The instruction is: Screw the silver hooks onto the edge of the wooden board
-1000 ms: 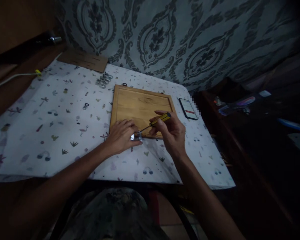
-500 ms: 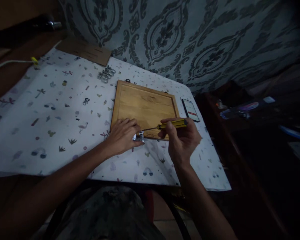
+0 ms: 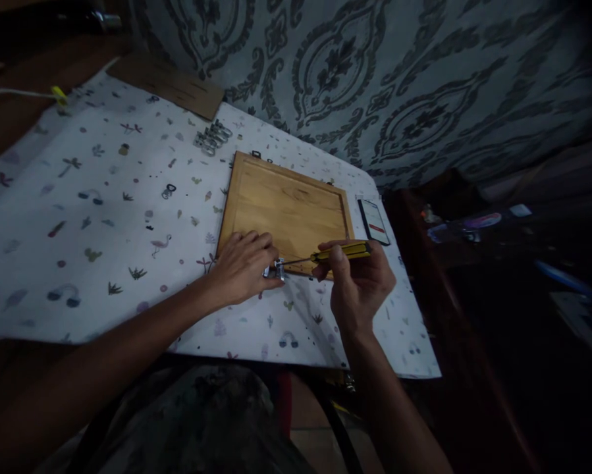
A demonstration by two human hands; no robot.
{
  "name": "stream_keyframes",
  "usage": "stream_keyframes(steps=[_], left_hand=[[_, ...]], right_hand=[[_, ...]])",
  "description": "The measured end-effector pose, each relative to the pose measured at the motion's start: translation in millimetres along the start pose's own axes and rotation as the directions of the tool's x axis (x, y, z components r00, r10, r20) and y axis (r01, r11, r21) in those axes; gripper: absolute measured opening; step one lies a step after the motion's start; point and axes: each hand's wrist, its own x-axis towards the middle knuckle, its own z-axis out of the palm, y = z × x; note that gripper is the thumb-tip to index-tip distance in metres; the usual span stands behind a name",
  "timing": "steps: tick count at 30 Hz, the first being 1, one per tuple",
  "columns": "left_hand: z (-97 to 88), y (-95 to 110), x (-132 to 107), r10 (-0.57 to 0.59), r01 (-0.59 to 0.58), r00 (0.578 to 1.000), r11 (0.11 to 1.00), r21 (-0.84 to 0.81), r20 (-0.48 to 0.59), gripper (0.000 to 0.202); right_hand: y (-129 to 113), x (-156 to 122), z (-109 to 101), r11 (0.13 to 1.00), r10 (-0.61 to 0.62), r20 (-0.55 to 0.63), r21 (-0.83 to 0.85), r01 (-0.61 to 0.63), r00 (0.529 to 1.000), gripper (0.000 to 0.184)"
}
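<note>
A framed wooden panel (image 3: 290, 204) lies flat on the table, with small dark metal parts along its far edge. My left hand (image 3: 249, 266) rests over its near left corner, fingers curled, thumb below. A small shiny metal fitting (image 3: 280, 268) is pinched there at the panel's near edge; its exact kind is partly hidden by the fingers. In my right hand (image 3: 359, 280) is a screwdriver (image 3: 342, 252) with a yellow and black handle, gripped between thumb and fingers. Its thin shaft points left, and the tip meets the metal fitting or stops right beside it.
Several grey metal fittings (image 3: 213, 137) lie in a group behind the panel's left corner. Farther back is a brown cardboard sheet (image 3: 170, 85). A phone (image 3: 373, 222) lies right of the panel. The table has a printed white cover (image 3: 118, 230); a patterned curtain or wall covering (image 3: 335, 66) rises behind.
The view has shifted slightly. Both hands keep nearly the same place at the panel's near edge, and the screwdriver remains at the metal fitting, its handle turned slightly.
</note>
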Motion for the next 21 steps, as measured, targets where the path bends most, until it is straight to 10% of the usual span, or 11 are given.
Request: stream_keyframes(steps=[21], left_hand=[[3.5,-1.9,-0.2,0.018,-0.018,0.999,1.000,-0.005,-0.032,0.034]], right_hand=[[-10.5,15.0,-10.2,0.995,0.085,0.281,-0.073,-0.067,0.956,0.027]])
